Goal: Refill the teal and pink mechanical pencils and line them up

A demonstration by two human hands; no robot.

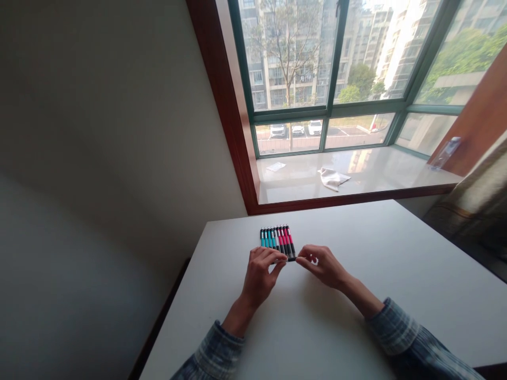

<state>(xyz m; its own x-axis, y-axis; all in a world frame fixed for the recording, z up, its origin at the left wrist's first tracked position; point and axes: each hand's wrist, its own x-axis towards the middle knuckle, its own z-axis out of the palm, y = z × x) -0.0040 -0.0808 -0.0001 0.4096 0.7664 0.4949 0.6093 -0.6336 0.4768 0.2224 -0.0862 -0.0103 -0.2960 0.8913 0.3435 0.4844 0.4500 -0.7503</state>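
A person in plaid sleeves works at a white table by a window, both hands gathered at the near side of a tidy row of pens. The row, the landmark here, runs from teal pens on its left through a pale pen to pink pens on its right. Just in front of the row's right half lies a slim black rod (its ends are hidden by fingers), held level between the two hands. The left hand, at the row's near left, pinches one end between thumb and fingertips, its other fingers bunched together over the teal pens' lower ends; whether they touch the pens cannot be told. The right hand, to the row's near right, pinches the other end between thumb and forefinger, the remaining fingers curled. Well beyond the row, a crumpled white cloth rests on the windowsill, with a clear bottle farther right.
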